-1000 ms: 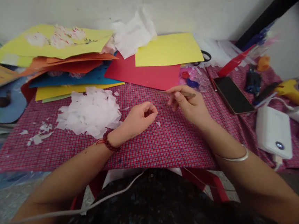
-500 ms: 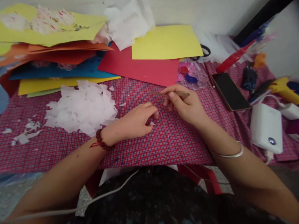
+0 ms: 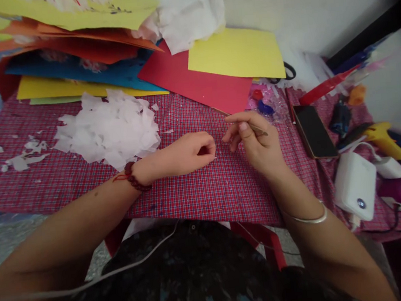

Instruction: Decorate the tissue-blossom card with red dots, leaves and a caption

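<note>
My left hand [image 3: 187,154] rests on the red checked cloth [image 3: 197,193], fingers curled into a pinch; what they hold is too small to make out. A dark bead bracelet sits on that wrist. Just to its right, my right hand [image 3: 256,143] is closed on a thin brownish stick [image 3: 260,130], which points up and left toward the red sheet [image 3: 194,83]. The two hands are a few centimetres apart. A pile of white paper pieces [image 3: 110,130] lies left of my left hand.
Stacked coloured sheets [image 3: 72,49] and crumpled white paper [image 3: 188,15] fill the back. A yellow sheet [image 3: 236,53] lies on the red one. On the right are scissors [image 3: 287,72], a phone [image 3: 314,131], a white power bank [image 3: 356,186] and a yellow glue gun [image 3: 384,139].
My left hand went down onto a small white scrap on the cloth and curled shut again. The right hand kept the stick. The view shifted down and slightly left.
</note>
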Demonstrator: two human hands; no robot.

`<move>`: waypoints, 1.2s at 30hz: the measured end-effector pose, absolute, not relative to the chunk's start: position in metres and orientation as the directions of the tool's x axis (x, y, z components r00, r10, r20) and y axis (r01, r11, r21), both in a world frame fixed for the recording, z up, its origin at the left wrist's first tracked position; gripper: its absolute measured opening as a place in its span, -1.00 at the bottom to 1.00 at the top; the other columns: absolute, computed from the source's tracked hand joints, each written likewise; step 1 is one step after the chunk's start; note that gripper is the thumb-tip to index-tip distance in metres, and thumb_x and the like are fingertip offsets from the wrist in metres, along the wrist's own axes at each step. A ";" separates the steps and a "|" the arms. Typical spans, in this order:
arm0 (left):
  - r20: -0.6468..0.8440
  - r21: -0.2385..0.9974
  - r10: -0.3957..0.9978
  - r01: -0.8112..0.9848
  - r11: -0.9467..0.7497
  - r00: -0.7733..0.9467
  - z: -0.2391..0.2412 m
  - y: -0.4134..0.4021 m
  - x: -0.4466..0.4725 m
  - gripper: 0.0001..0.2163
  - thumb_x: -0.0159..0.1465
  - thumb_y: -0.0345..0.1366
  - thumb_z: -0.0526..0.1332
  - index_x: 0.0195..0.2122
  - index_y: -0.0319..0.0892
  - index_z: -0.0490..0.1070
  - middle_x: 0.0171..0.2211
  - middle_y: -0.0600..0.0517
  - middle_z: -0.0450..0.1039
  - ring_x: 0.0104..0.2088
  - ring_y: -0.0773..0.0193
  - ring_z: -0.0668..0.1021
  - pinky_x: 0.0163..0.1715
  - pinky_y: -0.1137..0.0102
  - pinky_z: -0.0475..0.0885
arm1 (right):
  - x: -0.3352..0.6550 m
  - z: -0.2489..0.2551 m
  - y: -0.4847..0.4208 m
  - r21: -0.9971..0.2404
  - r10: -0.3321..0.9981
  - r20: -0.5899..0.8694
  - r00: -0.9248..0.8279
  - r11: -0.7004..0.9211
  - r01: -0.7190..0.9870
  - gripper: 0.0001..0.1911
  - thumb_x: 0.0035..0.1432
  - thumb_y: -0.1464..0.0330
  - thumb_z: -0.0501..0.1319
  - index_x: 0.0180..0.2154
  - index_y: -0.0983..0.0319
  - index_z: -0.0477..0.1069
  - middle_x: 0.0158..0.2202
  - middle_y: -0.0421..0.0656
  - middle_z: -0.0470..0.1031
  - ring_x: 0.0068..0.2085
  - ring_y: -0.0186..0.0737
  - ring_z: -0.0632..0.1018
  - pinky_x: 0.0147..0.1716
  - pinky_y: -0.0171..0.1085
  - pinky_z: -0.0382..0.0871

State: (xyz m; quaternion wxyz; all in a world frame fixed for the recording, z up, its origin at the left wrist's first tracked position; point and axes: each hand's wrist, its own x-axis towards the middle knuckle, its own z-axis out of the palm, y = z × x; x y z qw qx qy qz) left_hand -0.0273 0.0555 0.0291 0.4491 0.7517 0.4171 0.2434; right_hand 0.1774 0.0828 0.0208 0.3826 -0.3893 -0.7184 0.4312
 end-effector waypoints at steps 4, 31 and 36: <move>-0.124 0.992 0.899 0.081 0.099 0.420 0.032 0.054 -0.029 -0.91 0.21 -0.33 0.21 -0.43 -0.15 0.35 -0.51 0.13 0.32 -0.51 0.38 0.34 -0.48 0.43 0.22 | 0.177 0.026 0.079 -0.889 0.864 0.235 -0.446 0.376 0.260 -0.75 0.35 0.12 0.13 -0.23 0.14 0.44 -0.42 -0.23 0.49 -0.48 -0.36 0.44 -0.47 -0.29 0.32; -0.350 0.843 0.795 -0.203 0.498 0.496 0.025 0.051 -0.023 -0.85 0.25 -0.31 0.28 -0.45 -0.23 0.43 -0.52 0.11 0.43 -0.55 0.46 0.43 -0.53 0.50 0.27 | 0.170 0.028 0.074 -0.732 0.773 0.363 -0.520 0.582 0.355 -0.93 0.20 0.44 0.23 -0.36 0.19 0.41 -0.47 -0.29 0.48 -0.46 -0.41 0.47 -0.45 -0.37 0.34; -0.365 0.849 0.811 -0.193 0.492 0.458 0.025 0.049 -0.020 -0.87 0.22 -0.40 0.24 -0.48 -0.23 0.40 -0.56 0.12 0.40 -0.57 0.47 0.42 -0.54 0.51 0.26 | 0.169 0.030 0.071 -0.714 0.751 0.362 -0.552 0.604 0.353 -0.92 0.20 0.47 0.23 -0.35 0.19 0.43 -0.45 -0.29 0.48 -0.45 -0.42 0.48 -0.44 -0.38 0.34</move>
